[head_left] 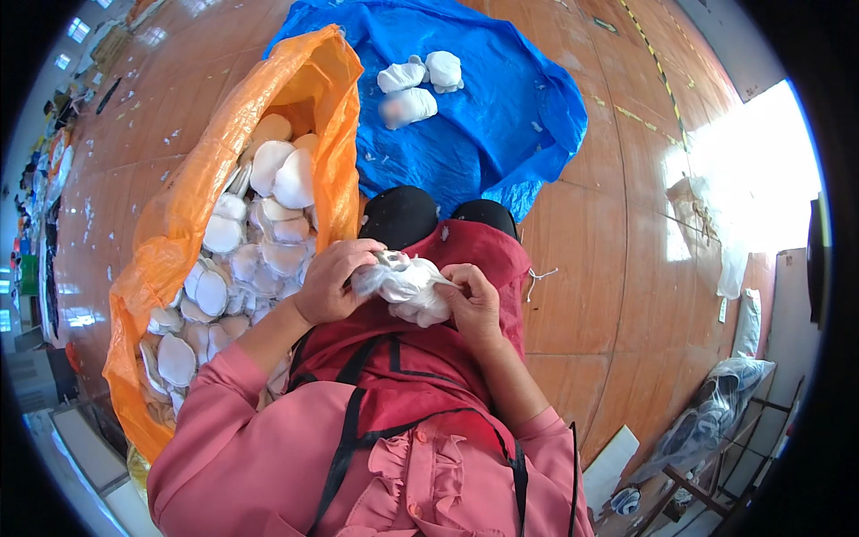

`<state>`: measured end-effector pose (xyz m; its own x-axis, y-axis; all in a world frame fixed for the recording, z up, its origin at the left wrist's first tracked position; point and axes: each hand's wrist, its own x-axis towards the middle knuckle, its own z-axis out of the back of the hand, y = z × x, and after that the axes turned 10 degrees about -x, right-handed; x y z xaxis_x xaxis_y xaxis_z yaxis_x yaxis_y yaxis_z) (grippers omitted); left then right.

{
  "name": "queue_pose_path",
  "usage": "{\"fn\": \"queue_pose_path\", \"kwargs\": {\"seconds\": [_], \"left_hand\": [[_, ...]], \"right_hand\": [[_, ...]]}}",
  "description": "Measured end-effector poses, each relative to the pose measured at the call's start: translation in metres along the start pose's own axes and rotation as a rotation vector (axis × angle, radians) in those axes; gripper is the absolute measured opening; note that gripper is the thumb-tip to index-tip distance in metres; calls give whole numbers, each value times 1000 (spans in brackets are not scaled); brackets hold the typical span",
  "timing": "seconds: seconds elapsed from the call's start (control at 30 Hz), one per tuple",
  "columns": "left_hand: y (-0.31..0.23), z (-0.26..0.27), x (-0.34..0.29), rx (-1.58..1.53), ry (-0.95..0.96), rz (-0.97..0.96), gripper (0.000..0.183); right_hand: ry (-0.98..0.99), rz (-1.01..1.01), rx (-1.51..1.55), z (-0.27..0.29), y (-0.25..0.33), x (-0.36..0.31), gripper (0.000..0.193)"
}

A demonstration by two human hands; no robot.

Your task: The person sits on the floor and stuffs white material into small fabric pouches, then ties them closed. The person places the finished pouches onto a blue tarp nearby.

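Note:
A bundle of soft white pads (pixel 416 295) is between my two hands, above my lap. My left hand (pixel 338 279) is closed on its left end, where thin, filmy white stuff bunches at the fingers. At the right end, my right hand (pixel 472 300) pinches a pulled-out tip of white material. Left of my lap a tall orange woven sack (pixel 165 219) gapes, full of loose white oval pads (pixel 210 294). Beyond my knees, three similar white bundles (pixel 410 106) lie on a blue plastic sheet (pixel 488 121).
A red apron (pixel 488 242) covers my lap. Brown floor tiles (pixel 573 295) surround me, with white scraps scattered about. A white string (pixel 540 277) lies right of my knees. Farther right stand a metal frame (pixel 698 492) and a clear plastic bag with dark contents (pixel 716 403).

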<state>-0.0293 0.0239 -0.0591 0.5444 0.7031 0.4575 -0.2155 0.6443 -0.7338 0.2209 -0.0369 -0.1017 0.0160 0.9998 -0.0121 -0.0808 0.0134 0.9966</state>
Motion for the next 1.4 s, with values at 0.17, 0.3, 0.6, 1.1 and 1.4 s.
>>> {"fn": "queue_pose_path", "kwargs": {"seconds": [0.17, 0.3, 0.6, 1.1, 1.4], "left_hand": [[-28, 7, 17, -78, 249, 249, 66], [-39, -1, 29, 49, 618, 604, 64], [-20, -24, 24, 93, 702, 264, 39], [-57, -7, 42, -387, 182, 429, 17], [-37, -16, 18, -577, 80, 720, 10]], "right_hand": [[46, 399, -265, 6, 7, 14, 23], [111, 462, -306, 3, 15, 14, 22], [419, 72, -418, 12, 33, 7, 15], [430, 472, -225, 40, 51, 4, 29], [337, 249, -151, 20, 20, -19, 31]]}}
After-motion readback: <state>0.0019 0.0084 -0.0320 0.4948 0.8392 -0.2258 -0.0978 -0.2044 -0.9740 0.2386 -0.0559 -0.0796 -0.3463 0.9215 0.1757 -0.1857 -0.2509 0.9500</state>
